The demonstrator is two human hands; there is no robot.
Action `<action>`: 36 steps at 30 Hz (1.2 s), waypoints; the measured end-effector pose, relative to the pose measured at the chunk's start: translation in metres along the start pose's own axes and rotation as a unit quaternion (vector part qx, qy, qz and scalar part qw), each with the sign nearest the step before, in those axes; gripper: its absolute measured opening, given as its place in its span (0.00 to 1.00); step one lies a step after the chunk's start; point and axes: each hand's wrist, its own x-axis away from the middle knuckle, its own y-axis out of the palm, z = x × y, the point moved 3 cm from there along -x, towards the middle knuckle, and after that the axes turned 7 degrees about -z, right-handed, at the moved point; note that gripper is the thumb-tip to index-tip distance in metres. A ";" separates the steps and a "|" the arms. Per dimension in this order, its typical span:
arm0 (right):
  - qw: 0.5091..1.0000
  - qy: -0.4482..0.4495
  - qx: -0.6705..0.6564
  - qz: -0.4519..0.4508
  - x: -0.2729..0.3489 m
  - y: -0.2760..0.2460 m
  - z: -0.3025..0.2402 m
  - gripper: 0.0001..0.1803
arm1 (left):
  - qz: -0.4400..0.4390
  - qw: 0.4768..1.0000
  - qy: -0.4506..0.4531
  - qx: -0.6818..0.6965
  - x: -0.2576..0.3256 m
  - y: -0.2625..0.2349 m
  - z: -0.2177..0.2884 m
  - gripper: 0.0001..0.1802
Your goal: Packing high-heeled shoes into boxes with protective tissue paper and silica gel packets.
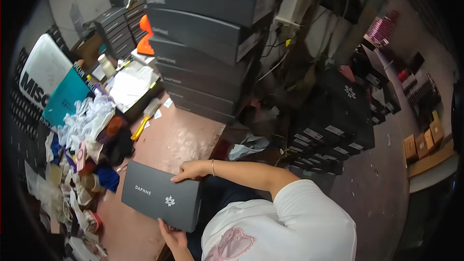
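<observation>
A dark grey shoe box with white print on its lid lies tilted over the near part of the table, held between both my hands. My right hand, with a bracelet at the wrist, grips its far right edge, thumb on the lid. At the near edge, my left hand holds the box from below, and its fingers are partly hidden. The lid looks closed, so the contents are out of sight.
A tall stack of grey shoe boxes stands at the table's far end. Crumpled pale paper and clutter line the left side, near a yellow-handled brush. Black boxes are piled on the floor to the right.
</observation>
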 end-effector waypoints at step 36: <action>0.869 -0.372 0.326 0.013 0.015 0.162 -0.125 0.13 | -0.351 0.820 0.149 -0.428 0.026 0.138 -0.040 0.19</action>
